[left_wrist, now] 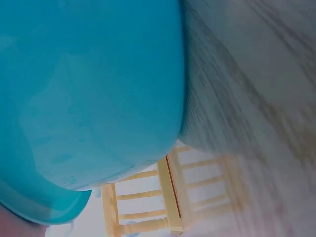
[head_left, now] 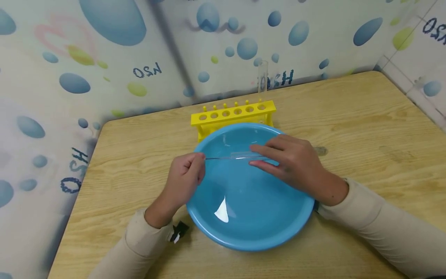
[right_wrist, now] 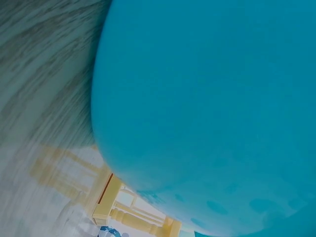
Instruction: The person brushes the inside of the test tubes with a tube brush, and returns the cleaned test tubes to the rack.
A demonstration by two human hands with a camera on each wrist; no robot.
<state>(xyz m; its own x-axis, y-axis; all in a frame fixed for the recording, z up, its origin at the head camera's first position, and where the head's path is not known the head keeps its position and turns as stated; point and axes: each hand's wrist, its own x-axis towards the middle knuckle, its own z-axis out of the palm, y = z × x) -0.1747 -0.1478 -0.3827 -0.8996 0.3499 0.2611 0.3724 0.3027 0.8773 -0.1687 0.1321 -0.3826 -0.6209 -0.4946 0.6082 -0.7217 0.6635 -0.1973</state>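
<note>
Above the blue basin, my left hand is curled into a fist, pinching a thin twisted wire handle with the thumb on top. The wire runs rightward into the mouth of a clear glass test tube, held lengthwise. My right hand grips the tube from above, thumb and fingers on either side, hiding its middle. Beyond the knuckles a greyish rounded end shows in line with the tube. Both wrist views show mostly the basin's outer wall, not the hands.
Just behind the basin stands a yellow test tube rack, with an upright clear test tube in its right end. A small black-and-white object shows by the left cuff. A patterned wall borders the wooden table.
</note>
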